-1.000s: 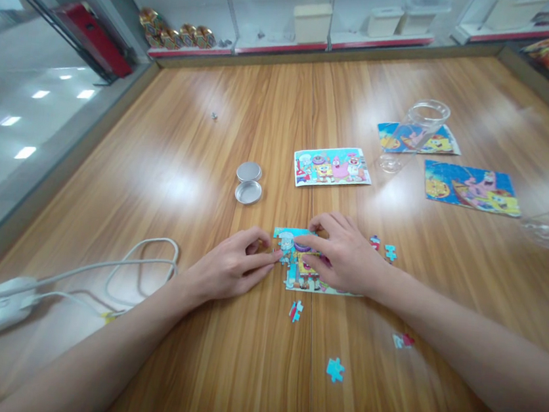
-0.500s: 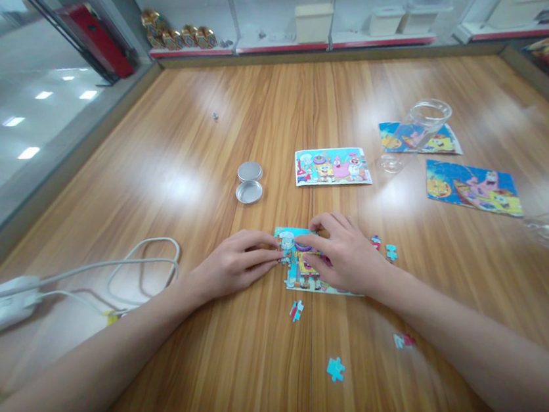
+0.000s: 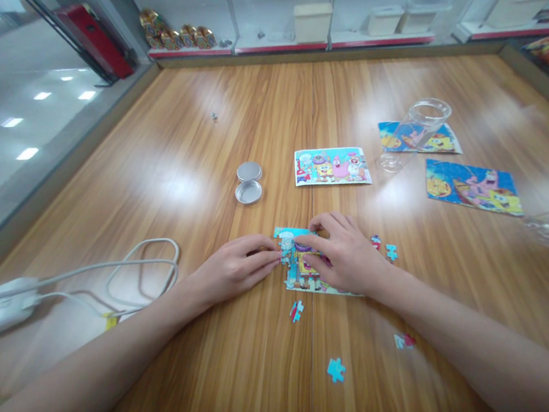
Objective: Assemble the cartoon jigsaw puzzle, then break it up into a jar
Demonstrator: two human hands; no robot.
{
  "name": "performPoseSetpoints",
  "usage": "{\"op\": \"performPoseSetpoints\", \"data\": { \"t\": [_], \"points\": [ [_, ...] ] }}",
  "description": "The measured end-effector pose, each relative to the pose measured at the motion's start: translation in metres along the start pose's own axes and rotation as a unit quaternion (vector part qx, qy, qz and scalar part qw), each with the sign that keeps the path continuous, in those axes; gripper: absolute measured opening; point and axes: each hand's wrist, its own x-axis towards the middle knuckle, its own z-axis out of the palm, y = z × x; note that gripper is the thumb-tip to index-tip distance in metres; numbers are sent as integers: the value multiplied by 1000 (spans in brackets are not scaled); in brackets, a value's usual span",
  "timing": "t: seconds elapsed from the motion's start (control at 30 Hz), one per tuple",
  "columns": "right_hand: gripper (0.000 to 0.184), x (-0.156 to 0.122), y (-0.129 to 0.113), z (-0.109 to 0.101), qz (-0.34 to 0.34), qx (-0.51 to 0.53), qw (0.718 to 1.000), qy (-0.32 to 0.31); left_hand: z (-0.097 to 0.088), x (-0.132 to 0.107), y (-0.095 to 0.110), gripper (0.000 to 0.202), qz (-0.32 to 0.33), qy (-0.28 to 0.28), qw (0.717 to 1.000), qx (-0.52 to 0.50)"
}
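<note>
Directly beneath the spread, arched fingers of the right hand (image 3: 347, 256) lies the partly joined puzzle (image 3: 301, 283); at its left edge the left hand (image 3: 237, 264) has fingers close together, pinching or not I cannot tell. Beyond these fingertips, an open tin (image 3: 248, 193) shows its silvery inside.

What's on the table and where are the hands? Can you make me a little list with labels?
Puzzle: many pieces joined, flat on the table
Left hand: fingertips at the puzzle's left edge
Right hand: over the puzzle, hiding part
Loose blue piece: apart, nearer the camera
Picture card: beyond the puzzle
</note>
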Motion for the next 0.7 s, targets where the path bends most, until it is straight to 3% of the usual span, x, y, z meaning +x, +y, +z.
{"op": "performPoseSetpoints", "data": {
  "t": [0.47,0.7],
  "points": [
    [30,0,1,0,3,-2,1000,-10,-2,-1,-3,24,5,-5,1000,2],
    [40,2,-4,-4,-26,-20,999,-13,-2,3,1,26,-72,11,996,-60]
  ]
}}
